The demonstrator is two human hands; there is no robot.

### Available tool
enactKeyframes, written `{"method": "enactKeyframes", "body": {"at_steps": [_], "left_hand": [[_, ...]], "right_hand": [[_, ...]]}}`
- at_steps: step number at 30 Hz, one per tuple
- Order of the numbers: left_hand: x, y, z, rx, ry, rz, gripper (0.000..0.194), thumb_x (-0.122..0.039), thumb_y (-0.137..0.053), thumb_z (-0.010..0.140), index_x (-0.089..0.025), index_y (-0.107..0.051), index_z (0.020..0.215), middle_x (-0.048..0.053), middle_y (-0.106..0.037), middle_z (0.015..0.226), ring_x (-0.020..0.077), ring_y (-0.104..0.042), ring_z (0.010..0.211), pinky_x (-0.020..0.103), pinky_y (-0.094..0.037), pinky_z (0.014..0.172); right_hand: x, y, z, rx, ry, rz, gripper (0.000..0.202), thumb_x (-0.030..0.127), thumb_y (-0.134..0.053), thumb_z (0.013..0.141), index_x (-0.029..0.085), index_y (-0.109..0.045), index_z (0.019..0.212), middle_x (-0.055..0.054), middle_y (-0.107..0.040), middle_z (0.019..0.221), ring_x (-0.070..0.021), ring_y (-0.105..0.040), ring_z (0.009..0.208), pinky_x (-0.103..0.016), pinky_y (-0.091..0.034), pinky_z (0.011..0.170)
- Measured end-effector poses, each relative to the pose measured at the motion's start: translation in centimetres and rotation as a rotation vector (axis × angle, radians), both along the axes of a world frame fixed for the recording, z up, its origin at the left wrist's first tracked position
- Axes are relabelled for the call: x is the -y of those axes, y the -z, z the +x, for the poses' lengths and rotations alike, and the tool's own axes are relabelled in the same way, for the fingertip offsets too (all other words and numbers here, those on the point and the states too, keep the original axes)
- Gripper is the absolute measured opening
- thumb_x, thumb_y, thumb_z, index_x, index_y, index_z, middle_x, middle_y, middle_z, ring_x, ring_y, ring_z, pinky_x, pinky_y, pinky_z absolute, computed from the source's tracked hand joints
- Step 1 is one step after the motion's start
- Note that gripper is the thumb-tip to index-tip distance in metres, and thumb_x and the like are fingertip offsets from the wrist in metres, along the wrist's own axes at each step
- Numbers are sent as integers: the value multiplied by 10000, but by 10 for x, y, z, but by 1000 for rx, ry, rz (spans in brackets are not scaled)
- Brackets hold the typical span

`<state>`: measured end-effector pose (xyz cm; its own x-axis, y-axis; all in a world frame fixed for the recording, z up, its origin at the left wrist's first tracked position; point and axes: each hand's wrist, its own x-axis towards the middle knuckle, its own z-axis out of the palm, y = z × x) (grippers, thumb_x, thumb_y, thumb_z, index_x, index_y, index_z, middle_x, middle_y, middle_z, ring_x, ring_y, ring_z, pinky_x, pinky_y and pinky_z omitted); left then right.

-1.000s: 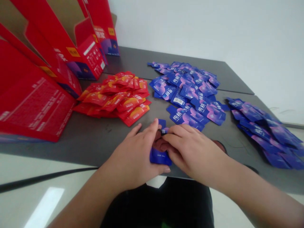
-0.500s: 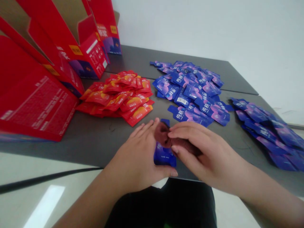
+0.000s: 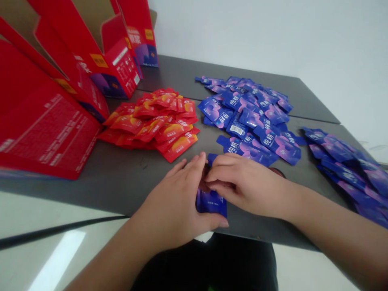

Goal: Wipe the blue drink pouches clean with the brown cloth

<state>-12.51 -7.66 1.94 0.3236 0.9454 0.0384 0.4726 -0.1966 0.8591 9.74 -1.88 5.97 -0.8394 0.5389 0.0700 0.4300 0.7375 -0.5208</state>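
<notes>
Near the table's front edge lies a blue pouch (image 3: 212, 205), partly covered by both hands. My left hand (image 3: 178, 198) is along its left side, the thumb at the near end and the long fingers reaching toward the far end, holding it in place. Above the pouch, my right hand (image 3: 239, 182) is closed with bent fingers on a dark red cloth (image 3: 205, 186). Most of the cloth is hidden by the hands; another dark red bit shows behind the right wrist.
Red and orange sachets (image 3: 151, 121) are piled left of centre. Beyond my right hand is a heap of blue pouches (image 3: 248, 117), and more blue pouches (image 3: 342, 165) lie at the right. Tall red boxes (image 3: 45, 129) with open tops stand on the left of the grey table (image 3: 127, 178).
My right hand has come down and slightly left with the cloth, low over the pouch. The cloth is now mostly covered by the hands. My left hand has barely moved.
</notes>
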Motion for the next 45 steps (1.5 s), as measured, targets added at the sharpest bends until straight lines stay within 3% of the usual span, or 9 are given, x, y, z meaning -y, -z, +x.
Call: {"method": "enactKeyframes", "body": {"at_steps": [6,9,12,16,21,29,33,39,45], "left_hand": [[-1,0,0,24,-6,-30,1266,-506,-1068,572,-257,-470,1660,128,-424,1734,461,-330,1623,566,-144,1367],[0,0,0,-73,12,6,1328,-517,-1065,580,-236,-403,1696,138,-386,1751,461,-333,1622,574,-182,1358],[0,0,0,-134,20,23,1254,-528,-1033,643,-217,-415,1689,148,-345,1766,445,-318,1633,567,-196,1351],[-1,-1,2,-123,78,44,1133,-332,-974,730,-191,-393,1692,176,-427,1719,387,-382,1615,531,-182,1353],[0,1,2,-88,32,41,1137,-417,-1032,663,-234,-486,1643,146,-425,1728,424,-374,1612,540,-189,1359],[-1,0,2,-492,113,114,1379,-661,-943,691,-132,-212,1734,201,-312,1775,430,-337,1627,586,-286,1343],[1,0,1,-583,113,187,1366,-721,-892,722,-129,-178,1725,212,-297,1781,385,-303,1650,559,-313,1342],[1,2,-3,-550,128,292,1130,-548,-856,817,-171,-232,1680,216,-367,1752,386,-339,1636,594,-363,1309],[2,0,-2,-527,131,277,1301,-498,-914,748,-169,-88,1698,256,-423,1706,412,-478,1552,609,-421,1268]], "right_hand": [[-4,14,5,11,162,149,200,206,-550,1078,189,-749,1085,-93,-734,1043,-244,-685,999,-426,-540,919],[2,8,9,-111,231,163,220,205,-582,1064,193,-716,1238,-100,-773,1156,-237,-724,1048,-410,-564,948],[10,-2,12,-231,75,-50,259,173,-651,1027,225,-703,1275,-49,-794,1173,-174,-749,1029,-312,-592,909],[18,-10,8,-150,-99,-299,196,79,-688,970,215,-737,1102,-15,-786,1070,-140,-737,998,-258,-576,914],[15,-4,3,-76,-85,-203,118,141,-682,1015,218,-753,1069,-18,-765,1056,-164,-701,1011,-306,-538,933],[-5,13,9,14,175,80,165,212,-578,1059,182,-740,1061,-85,-724,1037,-240,-682,970,-397,-532,876],[-5,12,15,-96,323,141,220,215,-613,1033,166,-707,1225,-111,-758,1153,-262,-719,1039,-415,-554,927],[9,-3,18,-333,-21,-415,168,166,-703,981,182,-725,1148,-39,-793,1081,-152,-761,934,-259,-599,810],[9,-4,11,-118,-196,-265,131,116,-703,993,176,-759,1096,-25,-764,1061,-162,-687,1074,-304,-518,1012]]}}
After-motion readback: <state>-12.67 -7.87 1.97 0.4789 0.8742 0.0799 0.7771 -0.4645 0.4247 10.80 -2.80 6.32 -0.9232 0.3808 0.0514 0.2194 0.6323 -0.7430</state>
